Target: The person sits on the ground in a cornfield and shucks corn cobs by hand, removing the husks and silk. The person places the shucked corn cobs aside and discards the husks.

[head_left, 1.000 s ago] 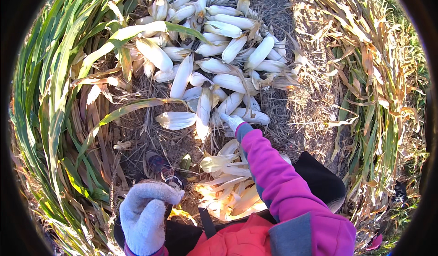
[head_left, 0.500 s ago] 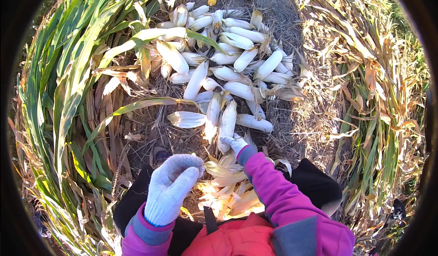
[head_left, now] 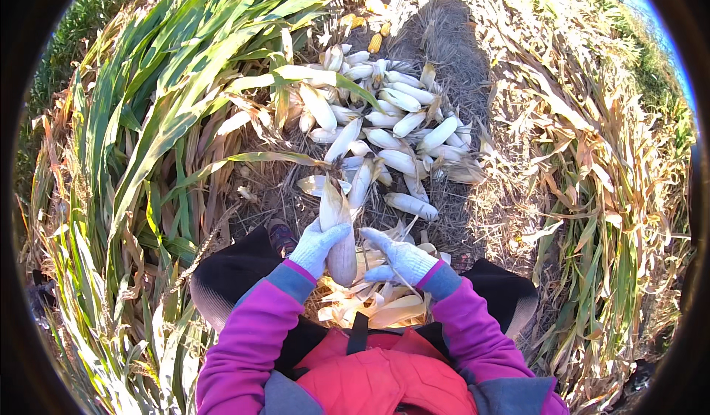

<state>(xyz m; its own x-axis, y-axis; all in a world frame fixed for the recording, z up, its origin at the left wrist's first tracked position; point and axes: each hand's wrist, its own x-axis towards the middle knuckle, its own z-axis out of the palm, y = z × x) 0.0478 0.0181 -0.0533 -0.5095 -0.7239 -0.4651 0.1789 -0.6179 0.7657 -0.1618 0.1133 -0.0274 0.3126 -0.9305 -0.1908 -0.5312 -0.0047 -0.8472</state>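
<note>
cob pile [head_left: 384, 130] ahead, husks [head_left: 373, 304] between knees

Both hands wear knitted cloth gloves, pale grey-white and matt: the left hand [head_left: 316, 243] and the right hand [head_left: 403, 258]. The cob [head_left: 338, 226] in its husk looks dry, papery and finely ribbed. The pile [head_left: 384, 130] of cobs is pale with a slight sheen. The sleeves [head_left: 251, 333] are soft matt fleece. The ground [head_left: 451, 52] is rough straw.

Dirt ground [head_left: 451, 67] w/ husked corn pile [head_left: 392, 130], dry husks [head_left: 377, 304].
</note>
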